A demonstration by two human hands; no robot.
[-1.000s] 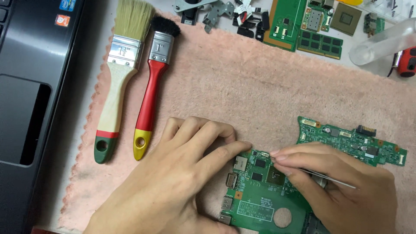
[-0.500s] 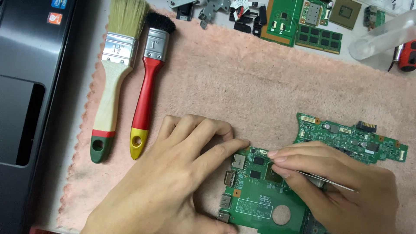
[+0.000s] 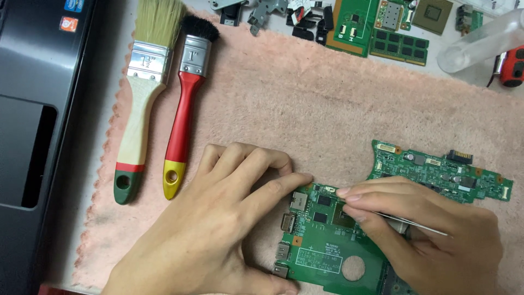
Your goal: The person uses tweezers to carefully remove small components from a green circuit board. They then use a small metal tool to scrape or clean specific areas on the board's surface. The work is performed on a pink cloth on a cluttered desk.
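- Left hand [image 3: 218,229] lies open, fingertip pinning the green circuit board's [image 3: 333,248] left edge on the pink towel [image 3: 327,109], near centre.
- Right hand [image 3: 431,240] pinches thin metal tweezers [image 3: 420,225] over the board's chip.
- Two brushes [image 3: 164,109] lie far left.

Green circuit board [image 3: 327,248], flat on the pink towel [image 3: 327,104] at the lower middle, long and irregular in outline, reaching up and right to a narrower arm by the right edge; silver port sockets along its left edge; small black chips and one larger dark square chip near the top left; round hole low down beside a white-printed panel; thin silver tweezers [image 3: 420,225], slanted across the board, tips toward the large chip, pinched between fingers [image 3: 376,199].
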